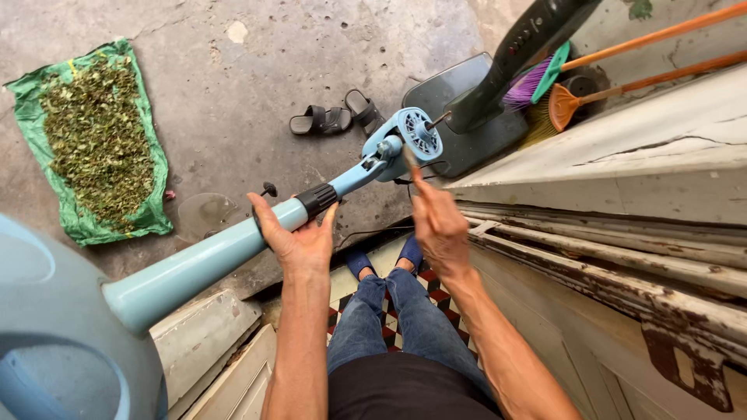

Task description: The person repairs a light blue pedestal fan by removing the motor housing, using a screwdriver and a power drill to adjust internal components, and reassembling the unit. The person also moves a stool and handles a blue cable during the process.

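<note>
A light blue pedestal fan stand point(210, 253) lies tilted across my lap, its round base point(54, 342) at the lower left and its motor head point(412, 136) pointing away. My left hand point(299, 237) cups the pole from below, just under the black collar point(317, 199). My right hand point(437, 222) is closed on a thin tool point(410, 162) whose tip points at the motor head. Exactly what kind of tool it is I cannot make out.
A green sack point(93, 140) spread with dried leaves lies on the concrete floor at left. Dark sandals point(336, 117) sit near a dark fan base point(467, 117). Two brooms point(560, 85) lean at the upper right. A worn wooden door frame point(622, 257) runs along my right.
</note>
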